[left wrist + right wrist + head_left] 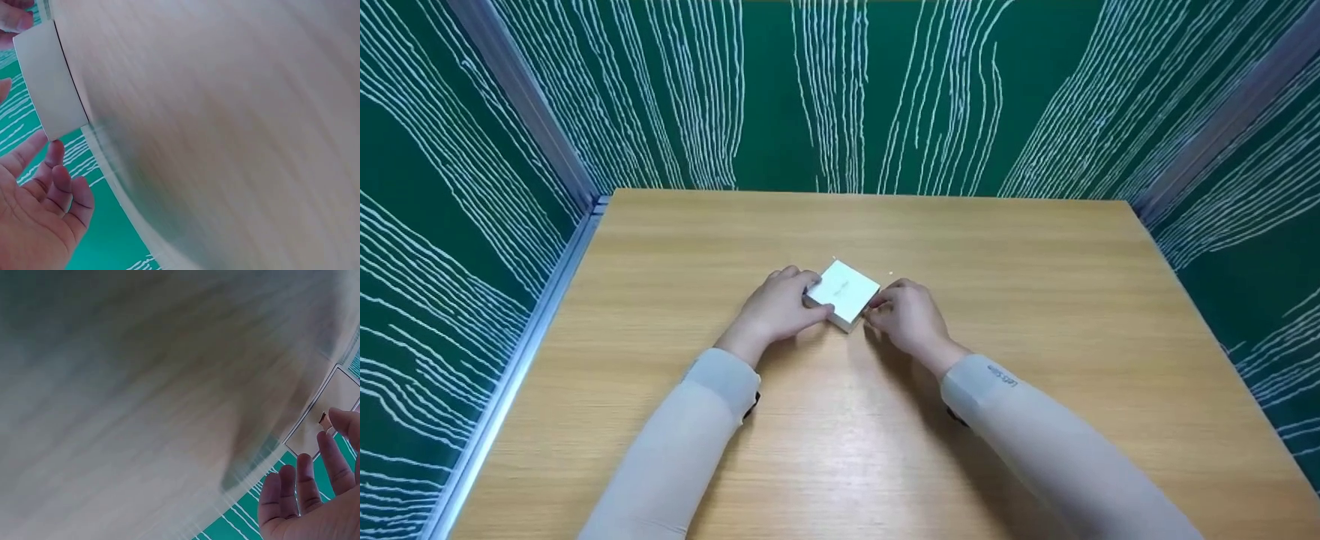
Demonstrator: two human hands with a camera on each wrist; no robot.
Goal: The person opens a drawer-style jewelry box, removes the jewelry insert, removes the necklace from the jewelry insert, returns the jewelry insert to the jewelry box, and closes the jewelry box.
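Note:
A small flat white box (844, 292) lies on the wooden table (1035, 300), turned cornerwise to me. My left hand (781, 306) holds its left side, fingers curled over the far left corner and thumb along the near edge. In the left wrist view the box (49, 84) is at the upper left with my fingertips (55, 153) at its corner. My right hand (906, 315) has its curled fingertips on the box's right edge. The right wrist view shows the box (334, 402) at the right edge with a fingertip (343, 422) against it. Both thumbs are mostly hidden.
Green panels with white wavy lines (840, 90) wall the table on three sides, with metal posts at the back corners and a metal rail (521, 352) along the left edge. Both forearms wear pale sleeves (690, 442).

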